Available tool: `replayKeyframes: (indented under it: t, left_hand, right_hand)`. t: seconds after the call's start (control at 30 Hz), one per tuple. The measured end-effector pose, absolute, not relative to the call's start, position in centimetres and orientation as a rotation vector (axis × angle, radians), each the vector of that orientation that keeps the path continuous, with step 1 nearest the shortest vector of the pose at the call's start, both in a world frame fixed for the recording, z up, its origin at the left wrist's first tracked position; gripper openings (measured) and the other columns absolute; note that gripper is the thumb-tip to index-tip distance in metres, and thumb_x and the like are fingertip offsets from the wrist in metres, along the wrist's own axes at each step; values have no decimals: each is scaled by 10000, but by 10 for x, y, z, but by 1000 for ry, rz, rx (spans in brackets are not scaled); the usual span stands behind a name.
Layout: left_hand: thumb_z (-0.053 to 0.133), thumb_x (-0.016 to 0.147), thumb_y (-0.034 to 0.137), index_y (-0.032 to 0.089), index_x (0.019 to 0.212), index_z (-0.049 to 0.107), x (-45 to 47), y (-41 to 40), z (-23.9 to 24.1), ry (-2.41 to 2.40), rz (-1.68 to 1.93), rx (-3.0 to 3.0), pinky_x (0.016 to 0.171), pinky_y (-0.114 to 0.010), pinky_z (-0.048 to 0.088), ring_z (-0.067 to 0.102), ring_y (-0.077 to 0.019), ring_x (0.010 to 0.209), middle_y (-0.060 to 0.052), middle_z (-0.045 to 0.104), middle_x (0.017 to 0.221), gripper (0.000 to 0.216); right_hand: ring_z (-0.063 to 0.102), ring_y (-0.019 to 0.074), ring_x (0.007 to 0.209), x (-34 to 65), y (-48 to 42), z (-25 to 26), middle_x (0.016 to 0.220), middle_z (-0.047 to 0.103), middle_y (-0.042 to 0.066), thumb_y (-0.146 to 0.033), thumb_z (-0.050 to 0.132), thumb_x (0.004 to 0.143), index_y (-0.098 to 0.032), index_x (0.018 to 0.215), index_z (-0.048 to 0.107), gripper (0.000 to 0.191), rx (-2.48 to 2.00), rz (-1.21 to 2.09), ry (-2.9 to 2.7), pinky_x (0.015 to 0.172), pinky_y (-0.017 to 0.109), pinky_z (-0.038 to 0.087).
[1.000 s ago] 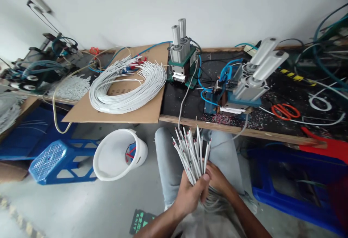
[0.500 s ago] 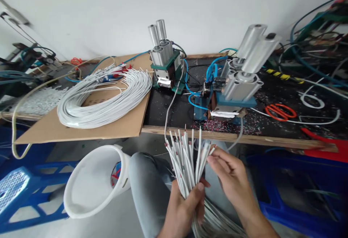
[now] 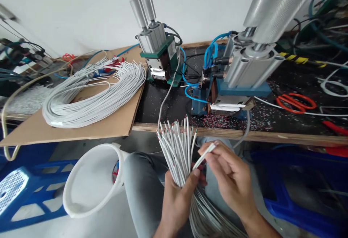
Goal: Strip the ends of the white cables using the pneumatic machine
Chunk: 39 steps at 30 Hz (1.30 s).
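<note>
My left hand (image 3: 179,198) is wrapped round a thick bundle of white cables (image 3: 176,151), held upright over my lap. Small red and dark tips show at the cable ends. At the bundle's right side my right hand (image 3: 231,174) pinches a white cable end (image 3: 205,155) between thumb and fingers, bent away from the others; whether it is one cable or a few I cannot tell. Below my left hand the bundle runs down to the right, out of the frame. Just beyond the cables stands a pneumatic machine (image 3: 244,67) with two metal cylinders, at the bench's front edge.
A coil of white cable (image 3: 92,111) lies on a cardboard sheet (image 3: 119,127) at the left. Behind stands a smaller machine (image 3: 157,46). A white bucket (image 3: 94,185) is beside my knee. Blue stools (image 3: 35,194) flank me. Orange-handled scissors (image 3: 296,102) lie on the bench (image 3: 168,111).
My view has moved closer to the bench. My right hand has drawn the pinched cable end outward, tilting it to the right away from the bundle. My left hand keeps its hold.
</note>
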<state>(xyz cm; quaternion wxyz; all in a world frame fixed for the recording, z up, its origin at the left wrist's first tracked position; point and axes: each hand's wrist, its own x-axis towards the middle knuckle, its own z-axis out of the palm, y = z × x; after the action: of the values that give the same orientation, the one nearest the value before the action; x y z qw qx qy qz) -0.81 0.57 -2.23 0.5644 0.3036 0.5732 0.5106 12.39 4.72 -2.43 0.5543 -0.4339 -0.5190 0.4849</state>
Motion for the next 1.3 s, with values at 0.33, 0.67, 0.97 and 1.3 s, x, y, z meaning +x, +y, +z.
replayKeyframes:
  t: [0.33, 0.67, 0.97, 1.3]
  left_hand:
    - [898, 776, 591, 212, 844, 808, 0, 12, -31, 1294, 1274, 512, 362, -227, 287, 372, -76, 312, 80, 586, 451, 396]
    - [852, 878, 491, 181, 766, 719, 9, 5, -21, 1257, 1192, 654, 408, -204, 307, 339, -63, 380, 102, 489, 432, 356]
    - [735, 853, 354, 210, 714, 657, 10, 5, -4, 1395, 1104, 806, 401, -236, 291, 315, -85, 386, 100, 448, 429, 215]
    - [725, 588, 110, 186, 594, 667, 5, 8, -2, 1481, 970, 1016, 526, -257, 388, 488, -135, 567, 25, 603, 578, 96]
  right_hand:
    - [221, 53, 397, 150, 37, -39, 603, 477, -86, -536, 701, 977, -263, 810, 684, 320, -943, 1730, -851, 354, 204, 181]
    - [508, 130, 569, 147, 12, -36, 678, 622, -40, -513, 578, 1041, -275, 794, 650, 351, -1023, 1523, -1319, 540, 259, 395]
    - [634, 141, 580, 158, 13, -28, 747, 677, -54, -391, 530, 1068, -307, 940, 663, 203, -1074, 1253, -1631, 512, 258, 465]
    - [680, 177, 587, 193, 17, -4, 764, 690, -60, -134, 544, 980, -297, 917, 592, 181, -995, 443, -2413, 591, 349, 530]
